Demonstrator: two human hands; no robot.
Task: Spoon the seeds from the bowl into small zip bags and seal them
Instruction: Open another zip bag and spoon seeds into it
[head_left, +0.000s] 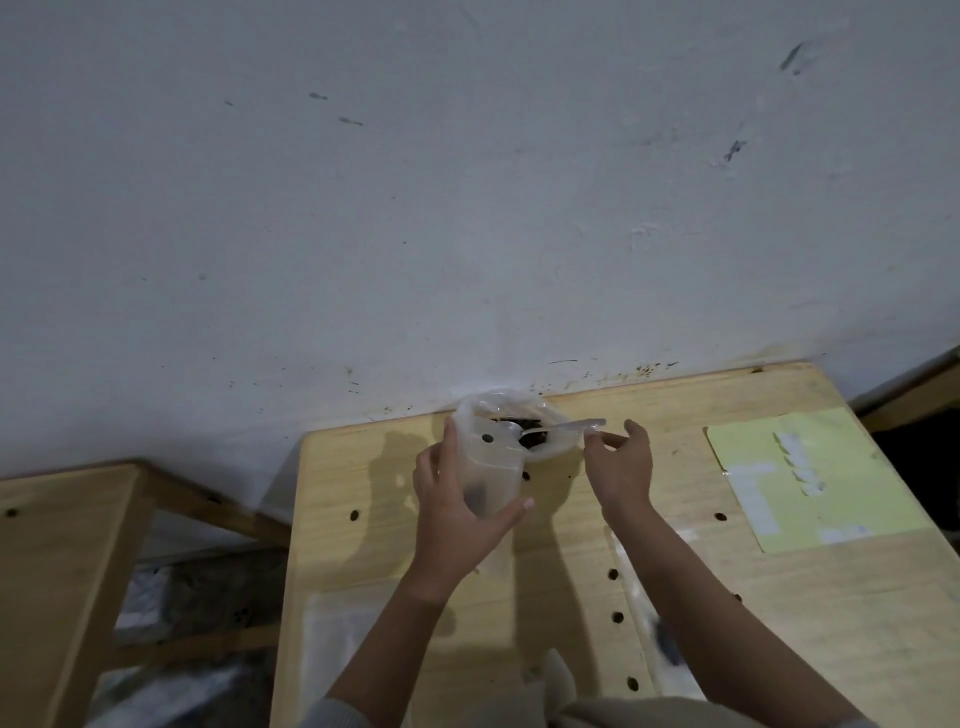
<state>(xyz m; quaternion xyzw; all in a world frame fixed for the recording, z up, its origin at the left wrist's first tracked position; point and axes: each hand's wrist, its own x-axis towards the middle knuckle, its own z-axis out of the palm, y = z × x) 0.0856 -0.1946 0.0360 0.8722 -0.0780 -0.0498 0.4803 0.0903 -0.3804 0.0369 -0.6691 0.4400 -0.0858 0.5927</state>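
A clear plastic bowl (558, 441) with dark seeds (532, 439) stands at the far edge of the wooden table (727, 597), near the wall. My left hand (457, 514) holds a small clear zip bag (488, 467) upright beside the bowl, its mouth open, with a few dark seeds at its bottom. A clear plastic spoon (566, 427) lies across the bowl, handle pointing right. My right hand (621, 462) hovers just right of the handle with fingers spread; it is unclear whether the fingertips touch the handle.
A yellow-green sheet (841, 467) with white labels lies at the table's right. Filled clear bags (660, 623) lie at the near middle, and a flat clear bag (337, 639) at the near left. A wooden bench (67, 545) stands to the left. The wall is close behind.
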